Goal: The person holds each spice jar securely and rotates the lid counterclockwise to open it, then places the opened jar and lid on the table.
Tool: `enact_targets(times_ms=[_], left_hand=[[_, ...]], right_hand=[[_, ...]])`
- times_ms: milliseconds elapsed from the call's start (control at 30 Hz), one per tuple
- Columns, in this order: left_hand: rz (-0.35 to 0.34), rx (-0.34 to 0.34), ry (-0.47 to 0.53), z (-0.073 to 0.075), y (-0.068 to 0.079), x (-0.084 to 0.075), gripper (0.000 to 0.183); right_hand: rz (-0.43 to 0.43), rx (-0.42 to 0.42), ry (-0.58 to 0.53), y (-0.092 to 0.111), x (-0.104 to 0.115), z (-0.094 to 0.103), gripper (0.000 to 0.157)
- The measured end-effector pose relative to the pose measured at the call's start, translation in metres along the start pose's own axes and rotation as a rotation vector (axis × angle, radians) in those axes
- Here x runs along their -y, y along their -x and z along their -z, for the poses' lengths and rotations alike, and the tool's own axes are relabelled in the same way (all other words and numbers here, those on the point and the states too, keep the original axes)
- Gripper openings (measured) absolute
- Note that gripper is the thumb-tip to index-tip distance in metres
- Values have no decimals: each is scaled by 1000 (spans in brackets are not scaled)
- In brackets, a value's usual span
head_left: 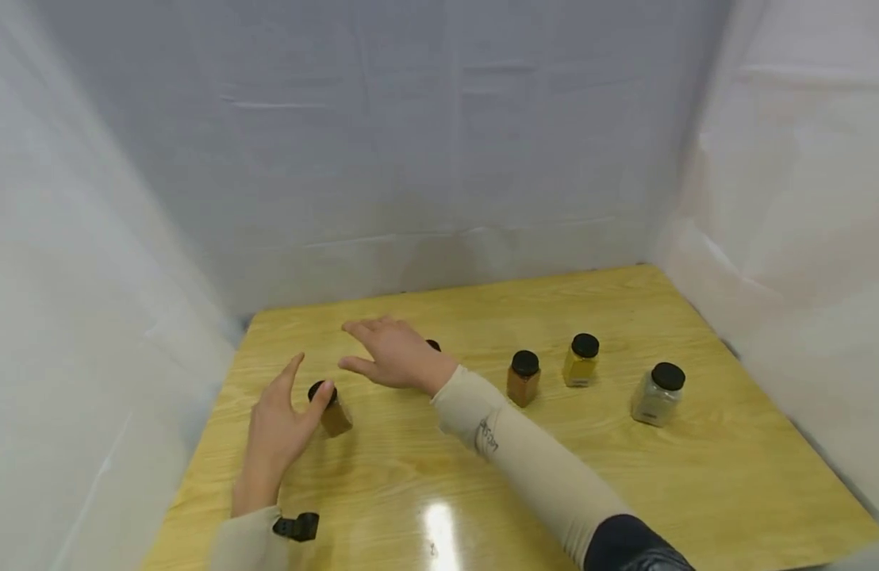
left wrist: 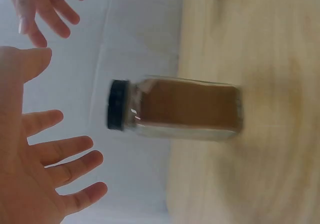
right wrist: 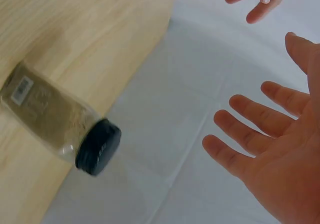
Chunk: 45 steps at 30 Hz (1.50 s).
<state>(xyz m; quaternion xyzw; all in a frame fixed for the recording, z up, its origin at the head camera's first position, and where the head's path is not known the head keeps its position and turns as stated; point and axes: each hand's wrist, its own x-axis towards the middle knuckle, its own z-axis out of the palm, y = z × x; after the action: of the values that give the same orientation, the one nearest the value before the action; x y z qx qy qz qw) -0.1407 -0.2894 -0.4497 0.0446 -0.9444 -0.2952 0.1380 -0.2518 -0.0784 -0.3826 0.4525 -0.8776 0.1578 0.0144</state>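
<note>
My left hand (head_left: pixel 275 424) is held with spread fingers just left of a jar of brown powder (head_left: pixel 335 419). That jar stands upright on the table, its black lid partly behind my thumb; the left wrist view shows the hand apart from the glass jar (left wrist: pixel 190 109). My right hand (head_left: pixel 397 353) hovers over the table with extended fingers, holding nothing. Behind it a black lid (head_left: pixel 432 346) peeks out, the rest of that jar hidden in the head view. In the right wrist view a jar of olive-brown powder (right wrist: pixel 50 114) with a black lid stands apart from my fingers.
Right of my right forearm stand an orange-brown jar (head_left: pixel 523 385), a yellow jar (head_left: pixel 579 366) and a larger pale jar (head_left: pixel 654 400), all black-lidded. The wooden table (head_left: pixel 425 452) is bounded by white sheeting (head_left: pixel 425 159) at the back and both sides.
</note>
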Motion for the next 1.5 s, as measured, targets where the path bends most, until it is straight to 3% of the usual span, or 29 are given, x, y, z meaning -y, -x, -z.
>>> enact_targets(times_ms=[367, 667, 933, 1300, 1500], left_hand=[[131, 83, 44, -13, 16, 18, 86], [120, 76, 56, -24, 23, 25, 82], [163, 104, 101, -30, 23, 29, 87], [134, 19, 118, -40, 23, 33, 76], [151, 28, 135, -48, 25, 39, 75]], right_hand=[[-16, 42, -44, -7, 4, -26, 64], [-10, 85, -58, -12, 13, -43, 64], [11, 105, -26, -18, 19, -52, 62], [25, 157, -6, -25, 28, -62, 63], [37, 154, 22, -28, 30, -69, 59]])
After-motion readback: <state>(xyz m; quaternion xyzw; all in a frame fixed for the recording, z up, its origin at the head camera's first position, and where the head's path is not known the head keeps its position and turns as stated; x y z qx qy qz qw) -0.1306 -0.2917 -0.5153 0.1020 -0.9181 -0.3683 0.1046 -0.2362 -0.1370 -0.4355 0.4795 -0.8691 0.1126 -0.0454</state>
